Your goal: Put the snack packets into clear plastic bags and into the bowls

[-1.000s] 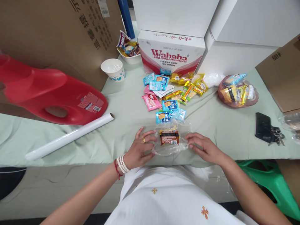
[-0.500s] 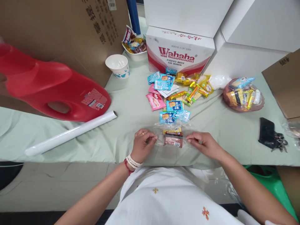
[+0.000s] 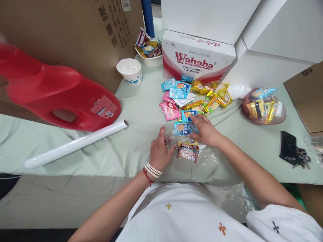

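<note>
A clear plastic bag [image 3: 210,156] lies near the table's front edge, with a brown snack packet [image 3: 188,153] and a bit of yellow wrapper inside or under its film; I cannot tell which. My left hand [image 3: 161,151] is at the bag's left side, index finger and thumb apart, close to or touching the film. Over the bag's far right side reaches my right hand [image 3: 207,131], fingers spread, its tips at the blue snack packets [image 3: 183,128]. Beyond them are a pink packet [image 3: 170,111] and several yellow-wrapped snacks [image 3: 210,102].
A red jug [image 3: 83,87] and a white tube [image 3: 78,144] lie on the left. Behind stand a paper cup [image 3: 130,75], a bowl [image 3: 148,60] of snacks and a Wahaha carton [image 3: 196,57]. To the right are a snack-filled bowl [image 3: 281,116] and a black pouch [image 3: 288,145] with keys.
My right hand has left the bag's right side and moved up and left onto the blue packets. My left hand has shifted slightly right, its fingers spreading.
</note>
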The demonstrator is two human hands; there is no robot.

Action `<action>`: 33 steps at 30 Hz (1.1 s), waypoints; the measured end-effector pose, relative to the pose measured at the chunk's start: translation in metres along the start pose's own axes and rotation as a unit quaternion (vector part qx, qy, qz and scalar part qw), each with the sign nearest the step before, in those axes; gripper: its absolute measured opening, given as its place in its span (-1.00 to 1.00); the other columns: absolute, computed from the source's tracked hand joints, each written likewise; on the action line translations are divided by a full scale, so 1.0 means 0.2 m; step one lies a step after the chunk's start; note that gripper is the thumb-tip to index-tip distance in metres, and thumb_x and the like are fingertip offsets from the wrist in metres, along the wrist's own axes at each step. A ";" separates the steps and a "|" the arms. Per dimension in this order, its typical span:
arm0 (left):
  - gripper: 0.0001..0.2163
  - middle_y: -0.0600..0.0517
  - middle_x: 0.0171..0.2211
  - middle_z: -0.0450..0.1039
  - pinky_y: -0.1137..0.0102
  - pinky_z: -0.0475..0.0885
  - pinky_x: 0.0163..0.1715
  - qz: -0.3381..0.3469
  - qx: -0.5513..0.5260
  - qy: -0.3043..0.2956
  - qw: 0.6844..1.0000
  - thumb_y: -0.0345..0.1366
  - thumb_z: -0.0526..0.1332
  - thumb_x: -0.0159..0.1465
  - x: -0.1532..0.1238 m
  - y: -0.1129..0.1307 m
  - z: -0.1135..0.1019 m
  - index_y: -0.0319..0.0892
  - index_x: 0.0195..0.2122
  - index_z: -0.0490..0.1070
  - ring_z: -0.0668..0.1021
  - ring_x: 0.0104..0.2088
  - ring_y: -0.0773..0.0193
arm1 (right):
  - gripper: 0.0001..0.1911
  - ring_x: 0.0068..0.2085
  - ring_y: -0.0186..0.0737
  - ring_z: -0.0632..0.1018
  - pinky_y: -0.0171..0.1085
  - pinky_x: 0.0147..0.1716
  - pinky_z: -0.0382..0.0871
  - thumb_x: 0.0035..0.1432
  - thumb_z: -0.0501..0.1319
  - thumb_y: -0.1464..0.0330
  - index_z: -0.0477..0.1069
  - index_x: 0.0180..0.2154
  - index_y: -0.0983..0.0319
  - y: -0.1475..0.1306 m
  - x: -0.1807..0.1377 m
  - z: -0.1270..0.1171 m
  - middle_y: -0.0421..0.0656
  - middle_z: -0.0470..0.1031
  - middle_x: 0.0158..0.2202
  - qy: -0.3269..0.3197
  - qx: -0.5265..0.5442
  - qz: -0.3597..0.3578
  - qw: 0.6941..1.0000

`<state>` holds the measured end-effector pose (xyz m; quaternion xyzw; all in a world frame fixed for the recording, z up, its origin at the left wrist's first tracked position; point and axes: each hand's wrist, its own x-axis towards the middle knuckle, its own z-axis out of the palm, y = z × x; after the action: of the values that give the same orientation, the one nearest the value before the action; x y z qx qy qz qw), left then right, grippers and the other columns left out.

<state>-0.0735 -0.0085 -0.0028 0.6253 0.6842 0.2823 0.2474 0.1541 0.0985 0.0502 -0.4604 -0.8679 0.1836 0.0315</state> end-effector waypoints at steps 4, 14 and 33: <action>-0.58 0.05 -0.44 0.57 0.34 0.34 -0.34 -0.046 0.052 -0.059 0.996 -0.18 0.24 0.28 0.05 0.01 -0.04 -0.16 0.15 0.45 0.60 -0.38 0.14 | -0.43 0.23 0.15 0.34 -0.01 0.20 0.21 0.16 0.37 0.32 0.43 0.19 0.34 0.01 0.11 0.06 0.03 0.58 -0.10 -0.011 -0.018 0.013 1.000; -0.73 0.05 -0.42 0.59 0.37 0.28 -0.36 -0.040 0.062 -0.074 0.995 -0.28 0.10 0.35 0.07 -0.01 -0.10 -0.06 -0.05 0.56 0.57 -0.40 0.18 | -0.78 -0.20 -0.20 0.47 -0.30 -0.20 0.31 0.33 0.10 0.45 0.51 -0.12 0.26 -0.10 -0.05 -0.10 -0.06 0.45 -0.16 -0.008 0.063 -0.080 0.995; -0.46 0.12 -0.40 0.35 0.44 0.32 -0.45 -0.064 -0.268 -0.093 0.957 -0.09 0.23 0.26 0.04 -0.09 -0.18 -0.20 0.24 0.37 0.36 -0.49 0.35 | -0.42 -0.19 -0.17 0.58 -0.18 -0.18 0.55 0.41 0.04 0.48 0.01 0.38 0.12 -0.27 -0.45 0.25 -0.06 0.50 -0.12 0.073 0.195 -0.088 0.974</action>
<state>-0.1125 -0.0047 0.0104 0.5145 0.5960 0.3796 0.4859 0.1528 -0.0164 0.0332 -0.3797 -0.8479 0.3117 0.1994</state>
